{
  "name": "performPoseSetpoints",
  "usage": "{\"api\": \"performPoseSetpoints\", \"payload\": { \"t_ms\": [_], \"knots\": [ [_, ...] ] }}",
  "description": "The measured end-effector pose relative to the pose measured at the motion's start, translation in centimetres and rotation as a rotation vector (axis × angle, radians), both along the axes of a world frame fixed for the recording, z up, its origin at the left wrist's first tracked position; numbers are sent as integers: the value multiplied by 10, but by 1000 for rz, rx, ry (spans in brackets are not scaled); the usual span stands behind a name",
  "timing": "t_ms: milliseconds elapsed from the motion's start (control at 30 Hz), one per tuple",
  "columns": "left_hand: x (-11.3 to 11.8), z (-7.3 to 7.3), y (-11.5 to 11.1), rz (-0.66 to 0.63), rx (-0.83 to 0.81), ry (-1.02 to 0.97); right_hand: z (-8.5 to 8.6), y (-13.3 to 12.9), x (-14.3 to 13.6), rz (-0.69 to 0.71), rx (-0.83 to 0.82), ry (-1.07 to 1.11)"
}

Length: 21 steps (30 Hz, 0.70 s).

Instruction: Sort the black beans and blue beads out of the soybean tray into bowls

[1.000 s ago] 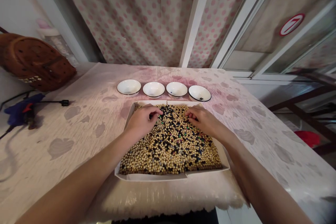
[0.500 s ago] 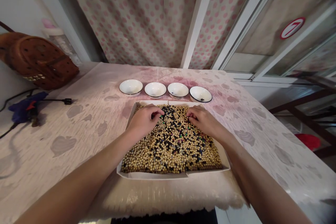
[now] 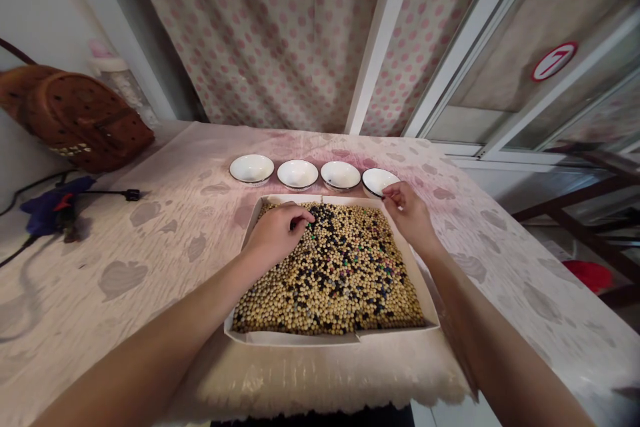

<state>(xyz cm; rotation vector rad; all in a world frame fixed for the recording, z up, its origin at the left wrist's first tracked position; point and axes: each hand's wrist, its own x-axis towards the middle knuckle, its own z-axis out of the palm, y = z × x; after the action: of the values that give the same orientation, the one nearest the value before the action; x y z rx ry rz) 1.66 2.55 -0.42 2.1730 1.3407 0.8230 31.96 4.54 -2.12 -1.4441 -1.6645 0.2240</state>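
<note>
Tray: right under our fingers sits the shallow white cardboard tray (image 3: 249, 337), its low walls keeping the tan, black and coloured round beans (image 3: 330, 280) in one level bed.
Left hand: our left hand (image 3: 274, 233) lies palm-down on the beans at the tray's far left, fingers curled, tips dug into a dark patch; whether a bean is pinched there we cannot tell.
Right hand: our right hand (image 3: 410, 213) is off the beans, over the tray's far right corner, thumb and forefinger closed to a tight pinch; the grain between them is too small to make out.
Nearest bowl: just beyond those fingertips is the rightmost small white bowl with a dark rim (image 3: 376, 180).
Row: three more small white bowls (image 3: 297, 174) line up leftward, within reach.
</note>
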Motion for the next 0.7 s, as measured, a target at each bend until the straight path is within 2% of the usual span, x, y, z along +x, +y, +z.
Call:
{"api": "performPoseSetpoints", "payload": {
  "t_ms": [67, 167, 367, 600, 700],
  "knots": [
    [0, 0, 0, -1, 0, 2, -3, 10, 13, -130, 49, -32],
    [0, 0, 0, -4, 14, -5, -10, 21, 29, -192, 47, -69],
    [0, 1, 0, -13, 17, -16, -14, 22, 33, -190, -7, -109],
    [0, 1, -1, -10, 19, -5, 0, 8, 24, -175, 35, -20],
    [0, 2, 0, -13, 19, -2, 8, -1, 11, -34, -23, 28]
  ]
}}
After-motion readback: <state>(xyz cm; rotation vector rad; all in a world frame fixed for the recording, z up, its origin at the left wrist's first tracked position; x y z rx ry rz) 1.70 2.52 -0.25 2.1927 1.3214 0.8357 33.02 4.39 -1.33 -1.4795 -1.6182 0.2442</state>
